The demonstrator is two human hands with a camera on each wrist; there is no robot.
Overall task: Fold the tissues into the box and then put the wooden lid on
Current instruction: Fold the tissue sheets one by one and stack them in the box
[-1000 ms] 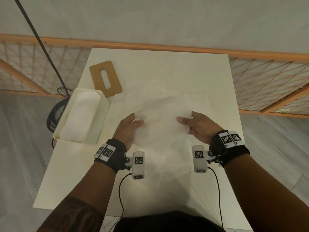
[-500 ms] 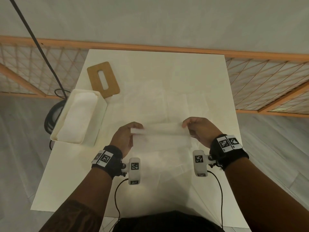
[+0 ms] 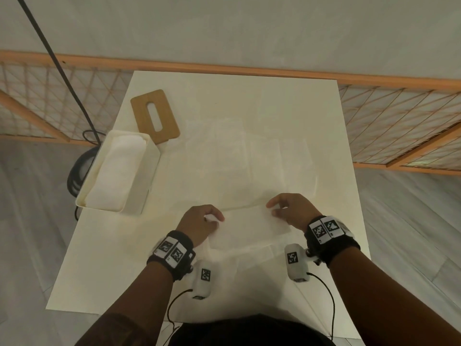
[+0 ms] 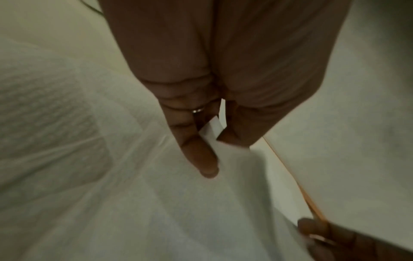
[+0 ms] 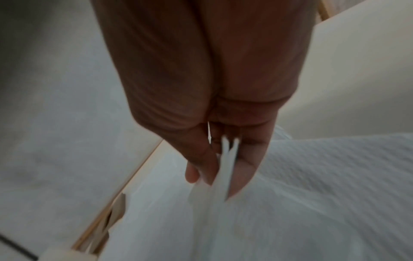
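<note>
A folded white tissue (image 3: pixel 247 227) lies as a long strip near the table's front, over other flat tissues (image 3: pixel 249 166). My left hand (image 3: pixel 199 222) pinches its left end (image 4: pixel 212 130); my right hand (image 3: pixel 289 208) pinches its right end (image 5: pixel 223 166) between thumb and fingers. The white box (image 3: pixel 139 186) stands at the table's left edge with folded tissues (image 3: pixel 114 173) inside. Behind the box lies the wooden lid (image 3: pixel 154 117), flat, with an oval slot.
The white table (image 3: pixel 249 101) ends close behind at an orange wooden rail with lattice panels (image 3: pixel 399 116). A black cable (image 3: pixel 62 68) and a coil hang left of the box. Wrist camera cables trail toward my body.
The tissue was held up unfolded, then folded over toward me; both hands have come down and nearer to me, laying it as a narrow strip on the table.
</note>
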